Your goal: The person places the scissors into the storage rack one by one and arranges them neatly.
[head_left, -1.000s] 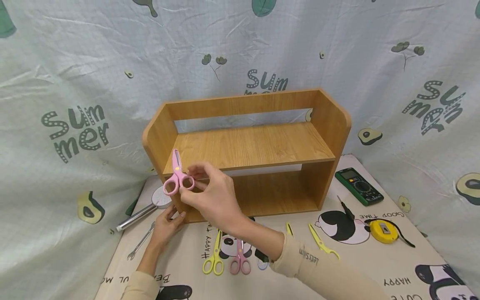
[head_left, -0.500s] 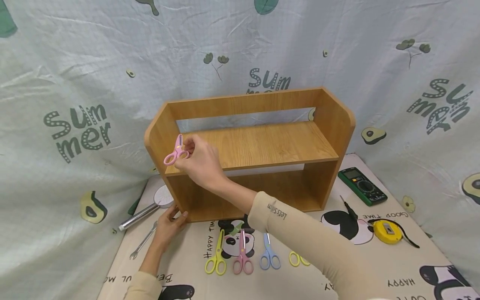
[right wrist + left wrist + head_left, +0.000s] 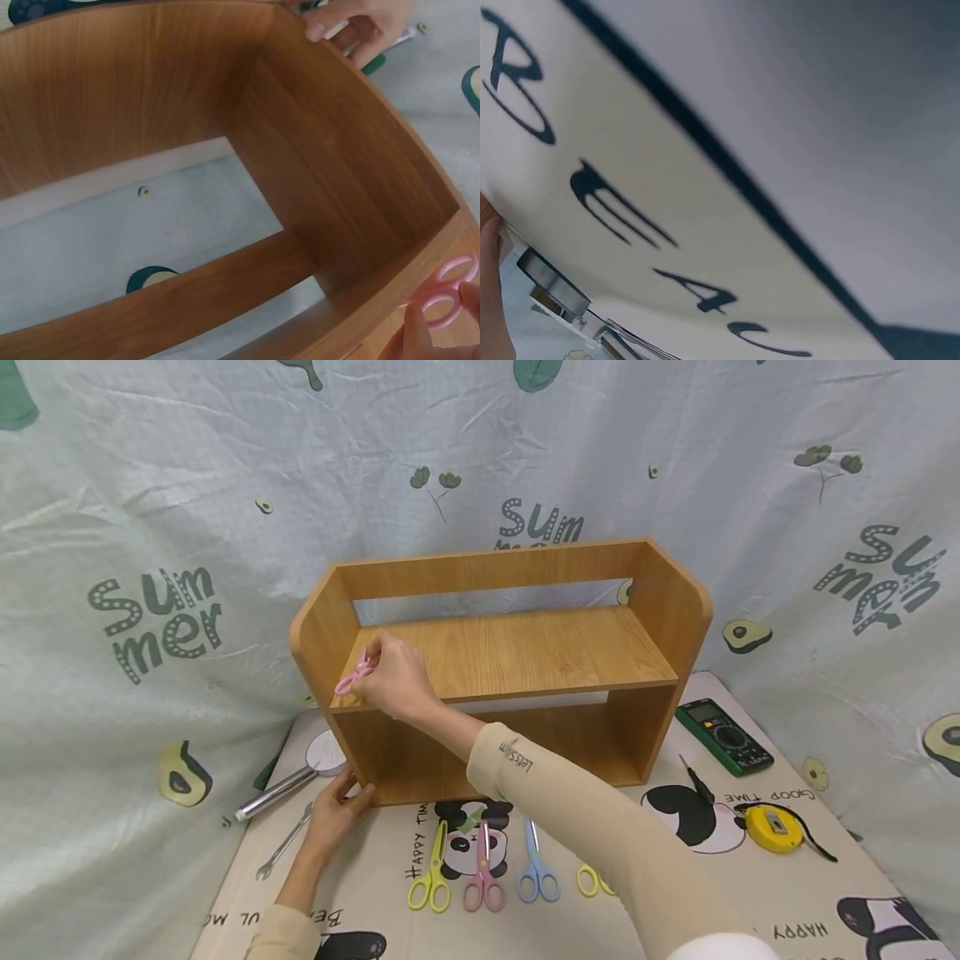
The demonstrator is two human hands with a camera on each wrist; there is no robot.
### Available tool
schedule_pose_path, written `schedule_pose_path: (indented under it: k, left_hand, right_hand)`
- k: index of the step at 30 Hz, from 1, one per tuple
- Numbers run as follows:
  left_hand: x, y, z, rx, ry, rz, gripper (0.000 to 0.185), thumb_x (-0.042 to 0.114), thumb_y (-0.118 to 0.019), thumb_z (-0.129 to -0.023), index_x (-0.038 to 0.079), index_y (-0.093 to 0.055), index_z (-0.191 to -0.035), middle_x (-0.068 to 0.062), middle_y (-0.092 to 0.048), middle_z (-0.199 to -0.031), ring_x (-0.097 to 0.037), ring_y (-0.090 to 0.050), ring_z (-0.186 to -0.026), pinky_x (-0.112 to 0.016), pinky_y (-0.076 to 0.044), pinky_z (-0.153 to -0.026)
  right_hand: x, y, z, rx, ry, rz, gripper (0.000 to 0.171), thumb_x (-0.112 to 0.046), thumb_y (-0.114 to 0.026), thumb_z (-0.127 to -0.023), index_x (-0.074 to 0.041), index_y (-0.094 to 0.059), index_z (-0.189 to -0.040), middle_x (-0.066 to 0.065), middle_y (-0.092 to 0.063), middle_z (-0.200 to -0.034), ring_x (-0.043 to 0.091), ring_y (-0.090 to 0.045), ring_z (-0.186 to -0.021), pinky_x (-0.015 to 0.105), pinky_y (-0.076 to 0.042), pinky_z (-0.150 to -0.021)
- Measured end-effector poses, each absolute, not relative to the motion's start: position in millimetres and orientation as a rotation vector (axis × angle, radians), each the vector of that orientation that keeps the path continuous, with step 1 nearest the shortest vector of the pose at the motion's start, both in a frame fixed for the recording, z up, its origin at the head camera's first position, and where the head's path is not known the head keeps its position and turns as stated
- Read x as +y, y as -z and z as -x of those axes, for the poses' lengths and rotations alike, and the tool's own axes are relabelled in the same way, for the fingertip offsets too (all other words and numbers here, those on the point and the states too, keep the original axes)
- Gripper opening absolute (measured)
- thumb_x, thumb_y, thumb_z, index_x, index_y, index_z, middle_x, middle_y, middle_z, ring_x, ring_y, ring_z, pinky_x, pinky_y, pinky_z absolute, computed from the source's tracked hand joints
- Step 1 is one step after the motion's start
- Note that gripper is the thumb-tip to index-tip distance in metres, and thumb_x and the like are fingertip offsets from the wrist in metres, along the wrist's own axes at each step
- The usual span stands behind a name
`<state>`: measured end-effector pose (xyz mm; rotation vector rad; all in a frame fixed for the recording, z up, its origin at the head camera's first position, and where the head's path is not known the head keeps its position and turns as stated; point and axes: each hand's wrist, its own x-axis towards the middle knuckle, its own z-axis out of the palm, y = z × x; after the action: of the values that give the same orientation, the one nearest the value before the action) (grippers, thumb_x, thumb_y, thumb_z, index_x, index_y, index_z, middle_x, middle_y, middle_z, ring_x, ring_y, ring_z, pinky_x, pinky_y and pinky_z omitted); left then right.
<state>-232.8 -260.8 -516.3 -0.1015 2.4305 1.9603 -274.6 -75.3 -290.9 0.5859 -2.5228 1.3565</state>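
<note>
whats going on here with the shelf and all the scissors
A person's right hand holds a pink pair of scissors at the left end of the wooden shelf unit's upper board. Their left hand rests against the unit's lower left corner. Yellow scissors, pink scissors and blue scissors lie on the mat in front.

Tools and shelf, counted

There were 5 pairs of scissors: 1 pink pair (image 3: 352, 677) at the shelf, and 4 on the mat, yellow (image 3: 430, 881), pink (image 3: 483, 877), blue (image 3: 536, 872) and a partly hidden yellow pair (image 3: 590, 881). There was 1 wooden shelf unit (image 3: 517, 652), 1 multimeter (image 3: 723, 737), 1 yellow tape measure (image 3: 772, 828), 1 screwdriver (image 3: 693, 781), 1 wrench (image 3: 283, 847) and 1 silver flashlight (image 3: 288, 781).
</note>
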Motion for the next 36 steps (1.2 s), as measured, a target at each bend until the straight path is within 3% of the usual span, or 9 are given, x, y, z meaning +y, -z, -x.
schedule_pose_path:
  k: [7, 13, 16, 21, 28, 33, 36]
  left_hand:
    - [-261, 516, 237, 2.431, -1.967, 0.076, 0.067, 0.006, -0.058, -0.106, 0.01, -0.027, -0.165, -0.025, -0.031, -0.167, -0.04, -0.047, -0.142, -0.036, -0.056, -0.106]
    - [-261, 516, 237, 2.425, -1.969, 0.071, 0.068, 0.006, -0.058, -0.106, 0.009, -0.026, -0.165, -0.025, -0.03, -0.168, -0.04, -0.047, -0.143, -0.036, -0.058, -0.104]
    - [-261, 516, 237, 2.403, -1.991, 0.058, 0.069, 0.004, -0.058, -0.106, 0.009, -0.024, -0.166, -0.025, -0.027, -0.169, -0.042, -0.048, -0.142, -0.036, -0.059, -0.102]
    - [-262, 516, 236, 2.392, -1.992, 0.062, 0.07, 0.005, -0.059, -0.105, 0.011, -0.024, -0.166, -0.024, -0.026, -0.17, -0.043, -0.049, -0.141, -0.035, -0.06, -0.101]
    - [-263, 515, 234, 2.394, -1.981, 0.07, 0.07, 0.007, -0.059, -0.106, 0.013, -0.025, -0.166, -0.022, -0.026, -0.17, -0.043, -0.049, -0.141, -0.036, -0.059, -0.102]
    - [-263, 516, 234, 2.382, -1.997, 0.066, 0.07, 0.006, -0.059, -0.106, 0.013, -0.024, -0.166, -0.023, -0.026, -0.17, -0.043, -0.048, -0.141, -0.036, -0.058, -0.103]
    - [-263, 517, 235, 2.382, -1.998, 0.066, 0.07, 0.006, -0.059, -0.106, 0.013, -0.024, -0.166, -0.022, -0.026, -0.17, -0.042, -0.048, -0.141, -0.036, -0.058, -0.103]
  right_hand:
    - [-77, 289, 283, -2.631, -1.32, -0.6, 0.026, -0.006, -0.085, -0.083, 0.001, -0.07, -0.103, -0.001, -0.065, -0.082, 0.009, -0.054, -0.075, 0.012, -0.04, -0.056]
    - [-78, 284, 289, -2.734, -1.195, -0.606, 0.015, -0.003, -0.079, -0.086, -0.005, -0.065, -0.08, -0.004, -0.048, -0.07, 0.009, -0.045, -0.066, 0.015, -0.032, -0.049]
    - [-80, 281, 289, -2.766, -1.122, -0.641, 0.02, -0.002, -0.076, -0.086, -0.008, -0.062, -0.073, -0.006, -0.047, -0.065, 0.007, -0.044, -0.063, 0.014, -0.033, -0.049]
    - [-83, 277, 288, -2.792, -1.026, -0.661, 0.011, -0.001, -0.072, -0.086, -0.007, -0.068, -0.077, -0.009, -0.052, -0.063, 0.005, -0.046, -0.064, 0.012, -0.035, -0.052]
    - [-87, 275, 288, -2.831, -0.944, -0.633, 0.029, -0.01, -0.084, -0.083, -0.011, -0.057, -0.072, -0.009, -0.046, -0.063, 0.006, -0.042, -0.062, 0.014, -0.034, -0.051]
    - [-89, 275, 286, -2.833, -0.891, -0.631, 0.022, -0.011, -0.082, -0.085, -0.01, -0.061, -0.076, -0.008, -0.046, -0.066, 0.006, -0.042, -0.065, 0.013, -0.034, -0.055]
    - [-89, 275, 286, -2.83, -0.916, -0.621, 0.026, -0.017, -0.085, -0.085, -0.009, -0.061, -0.077, -0.008, -0.046, -0.065, 0.007, -0.041, -0.065, 0.013, -0.034, -0.056]
